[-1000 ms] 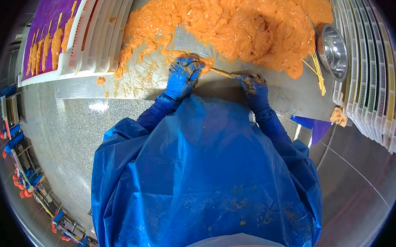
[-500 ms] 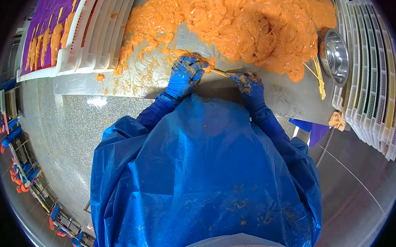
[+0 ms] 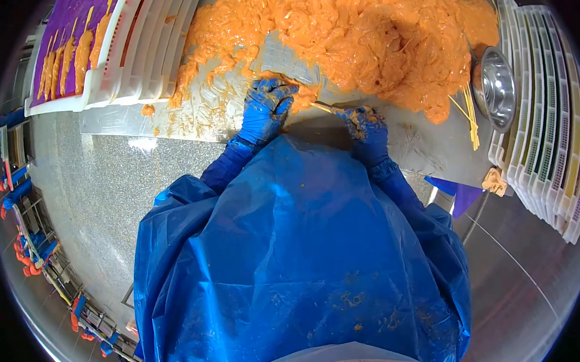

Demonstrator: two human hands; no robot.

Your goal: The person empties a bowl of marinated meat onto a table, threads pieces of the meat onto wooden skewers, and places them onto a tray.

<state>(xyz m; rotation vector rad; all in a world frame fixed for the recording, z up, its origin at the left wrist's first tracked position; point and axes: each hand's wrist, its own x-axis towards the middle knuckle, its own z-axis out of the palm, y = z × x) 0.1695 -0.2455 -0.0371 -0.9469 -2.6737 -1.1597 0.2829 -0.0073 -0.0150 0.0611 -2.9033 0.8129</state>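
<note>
The skewer (image 3: 325, 107) spans from right hand (image 3: 364, 121) to left hand (image 3: 265, 107).

Two hands: left hand (image 3: 264, 111), right hand (image 3: 364, 123). One skewer (image 3: 329, 107). One steel bowl (image 3: 498, 88). Two tray stacks (image 3: 145, 51) (image 3: 546, 118). One meat heap (image 3: 361, 29).

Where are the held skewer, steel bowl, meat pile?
skewer (image 3: 329, 107), head view, bare middle of the stick.
steel bowl (image 3: 498, 89), head view, inside wall.
meat pile (image 3: 361, 29), head view, centre of the orange heap.

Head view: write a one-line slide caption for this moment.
Gloved left hand holds an orange meat piece at the tip of a skewer gripped by the right hand, beside the meat heap.
</note>
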